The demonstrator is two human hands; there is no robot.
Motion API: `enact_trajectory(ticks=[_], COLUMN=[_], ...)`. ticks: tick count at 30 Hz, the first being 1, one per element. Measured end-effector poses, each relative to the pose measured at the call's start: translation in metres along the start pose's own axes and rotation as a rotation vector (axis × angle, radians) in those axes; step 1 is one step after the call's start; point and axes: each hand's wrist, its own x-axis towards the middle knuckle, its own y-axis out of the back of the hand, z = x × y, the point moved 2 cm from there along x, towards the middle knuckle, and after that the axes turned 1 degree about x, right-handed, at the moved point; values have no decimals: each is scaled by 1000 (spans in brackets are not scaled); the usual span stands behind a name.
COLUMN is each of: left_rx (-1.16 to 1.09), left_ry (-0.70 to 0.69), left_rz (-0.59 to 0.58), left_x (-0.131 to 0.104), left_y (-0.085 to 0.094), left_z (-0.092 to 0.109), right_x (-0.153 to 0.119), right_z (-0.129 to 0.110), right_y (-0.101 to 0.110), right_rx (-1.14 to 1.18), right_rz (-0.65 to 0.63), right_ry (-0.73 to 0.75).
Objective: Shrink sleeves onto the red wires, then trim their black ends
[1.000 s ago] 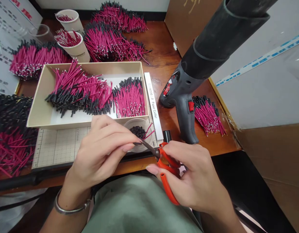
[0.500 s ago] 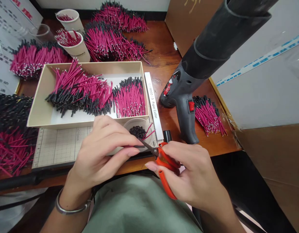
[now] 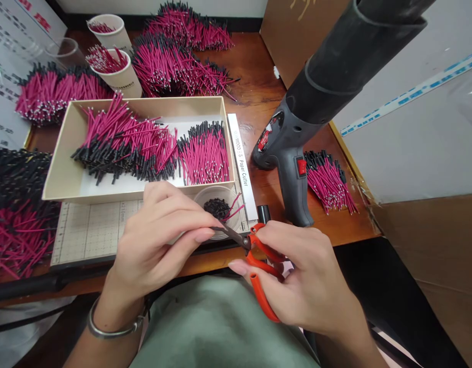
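My right hand [image 3: 301,271] is wrapped round a pair of red-handled scissors [image 3: 264,255], whose dark blades point left toward my other hand. Thumb and forefinger of my left hand [image 3: 163,235] are pinched together at the blade tips, on a thin dark piece that is mostly hidden. Just behind the blades stands a clear round cup [image 3: 236,202] with small black bits and a few pink wires in it. Beyond my left hand is a cream box [image 3: 144,194] holding many pink wires [image 3: 205,156] with black ends.
A heat gun [image 3: 293,133] stands upright right of the paper cutter [image 3: 241,166]. Bundles of pink wires [image 3: 330,181] lie right of it, at the left edge and at the back. Two paper cups [image 3: 121,82] with wires and a clear cup [image 3: 65,51] stand back left.
The dark piece that stuck out from my left fingertips no longer shows there. The scissor handles are a little further apart, and my left fingertips have shifted slightly left.
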Motion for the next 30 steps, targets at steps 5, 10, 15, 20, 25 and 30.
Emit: enact_trajectory(ticks=[5,10,15,20,25,30], left_rx=[5,5,-6,19,28,29], left_ry=[13,21,21,39,10,14], left_rz=[-3,-9,-16,-32,-55,-43], left_x=[-1,-1,0,-1,-1,0], left_y=[0,0,-1,-1,2,2], left_z=[0,0,-1,-1,1,0], right_x=[-1,0,1,0,0,1], right_z=[1,0,0,0,-1,-1], right_y=[0,-1,0,0,-1,-2], right_rx=[-10,-9,-1,-19,-17,-18], right_rz=[-8,-16,4,5,-4,-3], right_ry=[7,27,17,21,9,16])
